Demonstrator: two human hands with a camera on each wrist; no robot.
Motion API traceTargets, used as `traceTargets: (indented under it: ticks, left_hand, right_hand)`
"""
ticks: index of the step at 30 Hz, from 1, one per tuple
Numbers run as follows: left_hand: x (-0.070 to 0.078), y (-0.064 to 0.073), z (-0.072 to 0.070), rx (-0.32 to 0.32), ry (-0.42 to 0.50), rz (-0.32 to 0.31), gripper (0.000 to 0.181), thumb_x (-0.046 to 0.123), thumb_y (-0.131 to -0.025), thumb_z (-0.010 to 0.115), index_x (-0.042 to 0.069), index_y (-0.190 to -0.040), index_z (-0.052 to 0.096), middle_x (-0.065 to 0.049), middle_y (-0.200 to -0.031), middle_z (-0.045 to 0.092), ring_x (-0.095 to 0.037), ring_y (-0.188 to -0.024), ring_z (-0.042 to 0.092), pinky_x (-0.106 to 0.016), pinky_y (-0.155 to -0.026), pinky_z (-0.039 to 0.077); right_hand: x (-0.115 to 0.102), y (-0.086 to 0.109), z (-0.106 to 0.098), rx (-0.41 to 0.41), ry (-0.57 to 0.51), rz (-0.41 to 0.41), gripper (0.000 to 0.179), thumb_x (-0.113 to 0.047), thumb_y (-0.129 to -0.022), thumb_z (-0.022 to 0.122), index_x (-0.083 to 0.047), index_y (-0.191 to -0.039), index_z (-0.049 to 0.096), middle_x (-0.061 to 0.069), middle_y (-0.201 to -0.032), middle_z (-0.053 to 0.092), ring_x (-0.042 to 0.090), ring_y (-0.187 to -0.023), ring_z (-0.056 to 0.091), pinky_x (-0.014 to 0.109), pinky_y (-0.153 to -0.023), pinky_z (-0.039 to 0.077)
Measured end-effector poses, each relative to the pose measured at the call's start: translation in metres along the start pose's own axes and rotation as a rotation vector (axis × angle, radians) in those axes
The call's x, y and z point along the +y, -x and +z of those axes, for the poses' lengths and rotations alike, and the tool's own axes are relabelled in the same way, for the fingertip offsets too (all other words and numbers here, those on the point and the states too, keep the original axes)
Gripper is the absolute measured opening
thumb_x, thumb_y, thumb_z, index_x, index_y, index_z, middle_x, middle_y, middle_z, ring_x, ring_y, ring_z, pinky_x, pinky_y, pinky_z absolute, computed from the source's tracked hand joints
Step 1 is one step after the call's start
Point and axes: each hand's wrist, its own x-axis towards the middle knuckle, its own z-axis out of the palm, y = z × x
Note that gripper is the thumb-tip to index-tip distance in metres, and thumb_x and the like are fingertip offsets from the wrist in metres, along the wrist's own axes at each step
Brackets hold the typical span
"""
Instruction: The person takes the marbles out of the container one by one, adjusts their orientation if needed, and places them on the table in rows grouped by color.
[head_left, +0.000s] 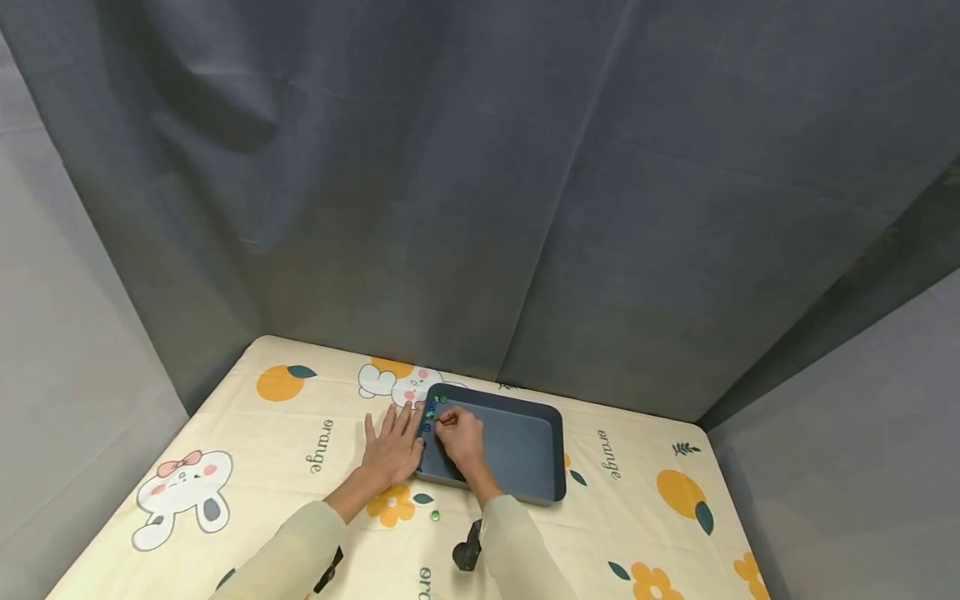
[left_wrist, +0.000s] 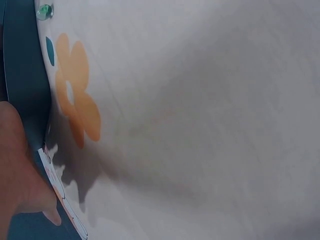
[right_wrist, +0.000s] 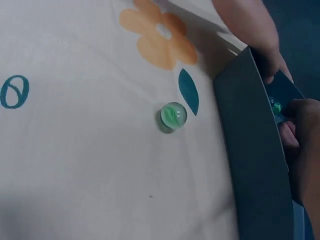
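Observation:
A dark grey rectangular tray (head_left: 517, 454) lies on the patterned cloth. Several small green and blue glass marbles (head_left: 427, 427) sit along its left side and far left corner. My left hand (head_left: 393, 446) lies with fingers spread at the tray's left edge, its thumb by the rim. Over the tray's left part, my right hand (head_left: 461, 437) has thumb and fingers curled together in a pinch on a marble, mostly hidden by the fingers. A green marble (right_wrist: 276, 106) shows just past those fingertips in the right wrist view.
One clear marble with a green swirl (right_wrist: 174, 115) rests on the cloth outside the tray's near side, beside a printed leaf. The cloth (head_left: 277, 467) bears oranges, flowers and rabbits. Grey curtains (head_left: 420, 208) stand behind the table and at both sides.

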Motion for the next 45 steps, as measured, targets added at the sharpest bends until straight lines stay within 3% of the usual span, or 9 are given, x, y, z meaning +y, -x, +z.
traceTargets:
  ticks: [6,18,35,45]
  left_hand:
    - [-0.002,0.0,0.003,0.004,0.002,0.01,0.062,0.036,-0.105,0.039,0.014,-0.161,0.021,-0.012,-0.164,0.019,-0.038,-0.15,0.011,-0.069,-0.112,-0.004]
    - [-0.001,-0.001,0.002,0.019,-0.061,0.023,0.062,0.037,-0.105,0.04,0.015,-0.16,0.023,-0.011,-0.165,0.019,-0.037,-0.15,0.012,-0.069,-0.112,-0.002]
    - [-0.001,0.001,-0.001,0.041,-0.055,0.029,0.063,0.036,-0.104,0.043,0.013,-0.16,0.025,-0.012,-0.164,0.02,-0.039,-0.149,0.014,-0.069,-0.112,-0.001]
    - [0.001,0.001,-0.002,0.043,-0.056,0.025,0.063,0.036,-0.104,0.042,0.013,-0.16,0.024,-0.012,-0.164,0.02,-0.038,-0.149,0.014,-0.069,-0.112,0.0]
  right_hand:
    - [0.006,0.006,-0.007,-0.019,-0.004,-0.051,0.013,-0.005,-0.084,0.076,-0.006,-0.098,0.079,-0.003,-0.081,0.072,0.009,-0.074,0.067,0.029,-0.07,0.056]
    - [0.002,0.023,-0.024,-0.054,-0.085,-0.106,0.01,-0.01,-0.088,0.077,-0.007,-0.097,0.078,-0.003,-0.085,0.073,0.009,-0.077,0.068,0.026,-0.07,0.057]
    - [0.001,0.067,-0.051,-0.057,-0.2,-0.162,0.009,-0.012,-0.087,0.079,-0.012,-0.095,0.076,-0.007,-0.085,0.072,0.009,-0.079,0.069,0.025,-0.069,0.056]
    - [0.007,0.1,-0.063,-0.031,-0.278,-0.169,0.009,-0.008,-0.086,0.078,-0.01,-0.094,0.075,0.002,-0.087,0.073,0.012,-0.08,0.07,0.024,-0.07,0.058]
